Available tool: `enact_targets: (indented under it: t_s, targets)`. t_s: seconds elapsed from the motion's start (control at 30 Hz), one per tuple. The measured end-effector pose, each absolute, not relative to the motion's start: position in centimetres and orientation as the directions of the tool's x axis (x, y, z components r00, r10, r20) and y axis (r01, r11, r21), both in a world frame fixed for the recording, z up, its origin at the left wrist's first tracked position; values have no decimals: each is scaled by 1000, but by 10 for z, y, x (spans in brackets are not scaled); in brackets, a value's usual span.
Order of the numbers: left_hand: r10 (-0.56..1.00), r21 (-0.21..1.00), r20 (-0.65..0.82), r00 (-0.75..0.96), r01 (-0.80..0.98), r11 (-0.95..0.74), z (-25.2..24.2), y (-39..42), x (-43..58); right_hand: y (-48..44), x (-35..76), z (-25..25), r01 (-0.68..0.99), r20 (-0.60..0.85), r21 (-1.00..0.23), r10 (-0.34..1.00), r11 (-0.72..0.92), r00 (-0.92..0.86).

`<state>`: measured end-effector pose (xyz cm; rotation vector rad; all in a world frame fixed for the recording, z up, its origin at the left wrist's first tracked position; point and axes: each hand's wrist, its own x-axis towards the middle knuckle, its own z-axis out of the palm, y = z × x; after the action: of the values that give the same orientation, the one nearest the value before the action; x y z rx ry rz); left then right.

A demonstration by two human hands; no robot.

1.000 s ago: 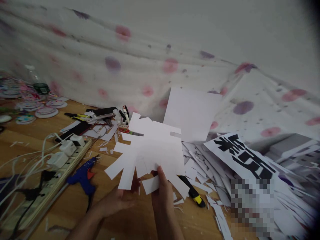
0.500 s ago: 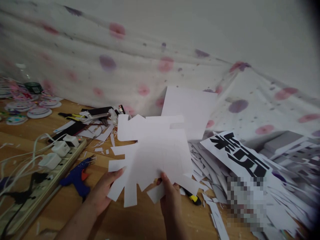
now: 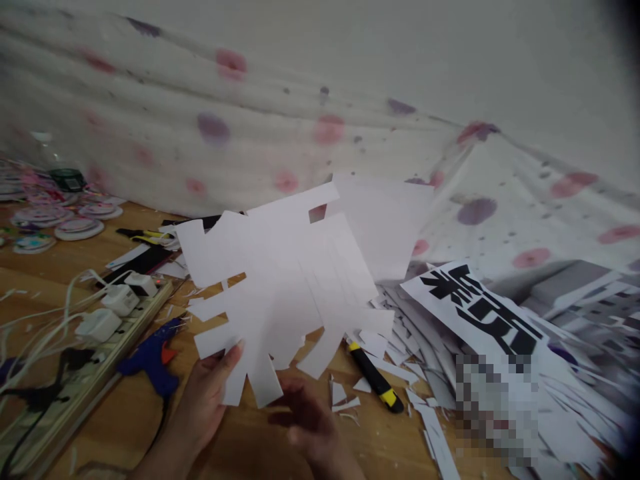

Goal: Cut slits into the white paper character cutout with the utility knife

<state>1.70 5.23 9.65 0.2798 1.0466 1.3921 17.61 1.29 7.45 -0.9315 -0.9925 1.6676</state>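
Observation:
A large white paper cutout (image 3: 260,267) with notches and strip-like prongs is tilted up above the table. My left hand (image 3: 207,387) grips its lower left prongs, thumb on the front face and fingers behind. Just below the lower edge is my right hand (image 3: 313,420), slightly blurred, thumb and fingers apart with nothing in it. Its fingertips are close to one prong; I cannot tell if they touch. A black and yellow utility knife (image 3: 374,377) lies to the right of that hand among white paper scraps (image 3: 345,397).
A blue glue gun (image 3: 153,357) and a power strip (image 3: 100,373) with plugged-in chargers lie on the left. Another white sheet (image 3: 385,220) leans on the spotted cloth behind. Piled paper, topped by a sheet with black characters (image 3: 480,307), fills the right.
My right hand has let go of the cutout and dropped lower. The cutout has turned counterclockwise and shifted left in my left hand, uncovering more of the utility knife.

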Motion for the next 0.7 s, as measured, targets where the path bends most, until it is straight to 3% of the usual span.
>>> enact_targets:
  t_s: [0.03,0.1,0.2,0.33,0.57,0.7]
  targets:
    - [881,714,-444,-167,-660,235,97,53,17,9,179,79,-137,-167,-968,950,-208,-262]
    - [872,716,-450,-194,-661,223,97,54,18,5,185,92,236,-169,-963,972,-128,-164]
    - [873,728,-417,-253,-669,154,98,55,21,14,192,114,437,0,-899,998,-24,57]
    - [883,730,-395,-255,-671,133,97,57,24,44,191,120,392,80,-920,984,10,162]
    - [902,734,-395,-172,-650,198,91,56,19,69,178,100,0,-119,-993,984,-120,135]
    - [881,737,-439,-174,-631,243,91,55,17,65,176,109,-112,-191,-978,974,-178,120]
